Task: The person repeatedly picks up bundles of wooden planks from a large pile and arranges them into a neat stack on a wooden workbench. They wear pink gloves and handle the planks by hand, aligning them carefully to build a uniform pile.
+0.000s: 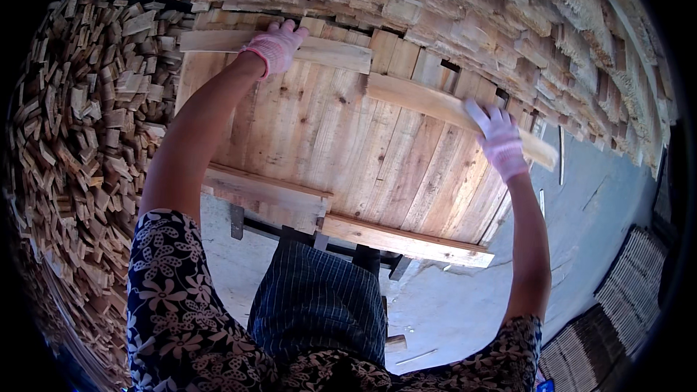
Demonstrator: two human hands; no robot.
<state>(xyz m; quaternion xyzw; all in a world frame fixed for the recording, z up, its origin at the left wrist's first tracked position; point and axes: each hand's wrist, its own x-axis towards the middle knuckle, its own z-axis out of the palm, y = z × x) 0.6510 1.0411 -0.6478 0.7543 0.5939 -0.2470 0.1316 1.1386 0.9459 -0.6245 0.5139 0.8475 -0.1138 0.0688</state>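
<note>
A panel of narrow wooden boards [327, 131] lies in front of me on a low dark frame. Along its far edge run two pale wooden strips end to end. My left hand [277, 47], in a pinkish-white knit glove, grips the left wooden strip [334, 54] with its fingers over the far side. On the right wooden strip [417, 99] is my right hand [499, 138], gloved alike and slightly blurred, its fingers curled over the strip near its right end. That end sticks out past the panel. Two more strips, a left one [268, 189] and a right one [406, 238], line the near edge.
A tall heap of small wood pieces [91, 116] rises at the left. Stacked boards [501, 22] form a wall beyond the panel. Slatted dark stacks [632, 268] stand at the right. Wood scraps [396, 343] lie on the grey floor [581, 203].
</note>
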